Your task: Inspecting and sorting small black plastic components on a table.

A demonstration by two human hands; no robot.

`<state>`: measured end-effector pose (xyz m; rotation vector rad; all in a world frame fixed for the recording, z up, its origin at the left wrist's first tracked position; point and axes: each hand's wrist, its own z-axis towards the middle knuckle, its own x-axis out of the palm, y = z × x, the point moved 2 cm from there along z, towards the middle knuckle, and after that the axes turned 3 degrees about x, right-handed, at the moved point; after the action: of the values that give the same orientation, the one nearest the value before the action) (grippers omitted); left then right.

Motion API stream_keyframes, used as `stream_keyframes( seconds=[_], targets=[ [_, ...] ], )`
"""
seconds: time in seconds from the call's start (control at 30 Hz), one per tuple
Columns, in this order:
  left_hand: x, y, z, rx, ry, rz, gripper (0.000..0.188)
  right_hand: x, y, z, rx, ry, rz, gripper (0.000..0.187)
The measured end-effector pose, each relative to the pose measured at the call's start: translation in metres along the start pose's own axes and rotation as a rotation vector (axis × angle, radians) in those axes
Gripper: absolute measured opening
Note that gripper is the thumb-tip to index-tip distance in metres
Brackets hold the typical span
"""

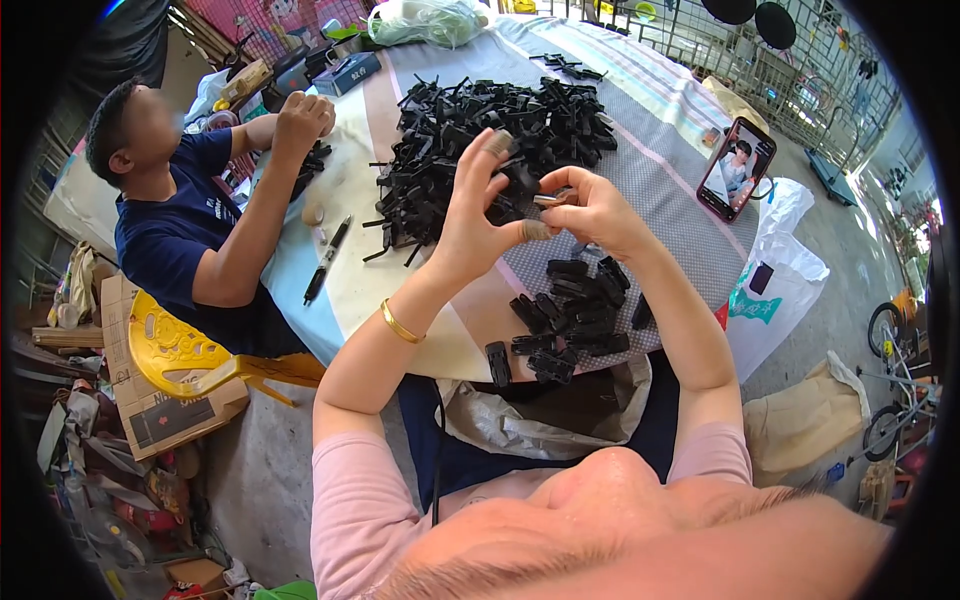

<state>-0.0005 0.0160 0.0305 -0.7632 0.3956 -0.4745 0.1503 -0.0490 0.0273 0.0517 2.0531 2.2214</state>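
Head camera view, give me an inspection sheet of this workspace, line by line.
Surface: table under a patterned cloth, grey dotted and striped.
Job's things: large heap of black plastic clip parts mid-table; smaller pile of black plastic pieces near the front edge; one black piece held between both hands.
Clutter: black marker pen, smartphone with a lit screen, white plastic bag, clear plastic bag.
Grippers: left hand and right hand raised together, fingertips pinching the piece.
Cables: nothing seen.
Surroundings: a co-worker's hand at the left edge, yellow plastic chair, cardboard box, concrete floor.
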Motion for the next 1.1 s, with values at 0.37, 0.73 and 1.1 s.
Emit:
stream_keyframes(
  seconds=[0.37,0.73,1.1],
  targets=[
    [0.005,0.005,-0.006,-0.047,0.204,-0.066,0.057,0.001,0.002,-0.003,-0.019,0.119,0.049,0.027],
    [0.001,0.006,-0.006,-0.266,0.116,-0.204,0.036,0.009,0.003,-0.004,-0.217,0.031,-0.151,0.019],
    [0.000,0.013,-0.007,-0.226,0.056,-0.136,0.023,0.017,-0.002,-0.006,-0.133,-0.018,-0.113,0.017]
  ],
)
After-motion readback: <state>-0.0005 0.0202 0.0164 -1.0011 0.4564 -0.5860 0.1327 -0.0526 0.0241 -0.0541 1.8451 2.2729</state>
